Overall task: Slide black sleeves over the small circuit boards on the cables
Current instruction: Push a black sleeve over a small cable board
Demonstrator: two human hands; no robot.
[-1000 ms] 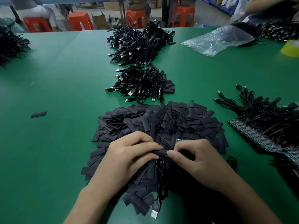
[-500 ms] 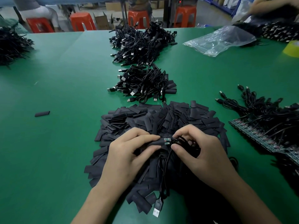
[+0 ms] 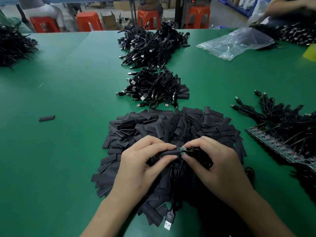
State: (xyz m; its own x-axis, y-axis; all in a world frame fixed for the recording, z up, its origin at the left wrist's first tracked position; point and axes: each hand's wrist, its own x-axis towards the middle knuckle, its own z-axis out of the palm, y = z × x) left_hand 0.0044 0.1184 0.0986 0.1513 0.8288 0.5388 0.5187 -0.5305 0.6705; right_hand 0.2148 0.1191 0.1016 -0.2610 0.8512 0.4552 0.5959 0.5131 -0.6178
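Observation:
My left hand [image 3: 142, 166] pinches a black sleeve [image 3: 170, 152] between thumb and forefinger. A small green circuit board [image 3: 183, 150] sticks partly out of the sleeve's right end. My right hand [image 3: 215, 166] grips the coiled black cable [image 3: 200, 155] at the board's other side. The cable's tail hangs down between my wrists and ends in a USB plug [image 3: 168, 221]. Both hands hover over a large heap of flat black sleeves [image 3: 171, 130] on the green table [image 3: 65, 151].
Sleeved cables lie in a pile [image 3: 152, 89] behind the heap, with a bigger pile [image 3: 150, 45] farther back. Cables with bare boards [image 3: 282, 134] lie at right. A stray sleeve [image 3: 47, 118] sits at left, a plastic bag [image 3: 236, 42] far right. Another person's arm [image 3: 290, 6] works at the top right.
Both hands have lifted off the sleeve heap and moved slightly away from me. The sleeve has slid further over the board, which now shows only its right part.

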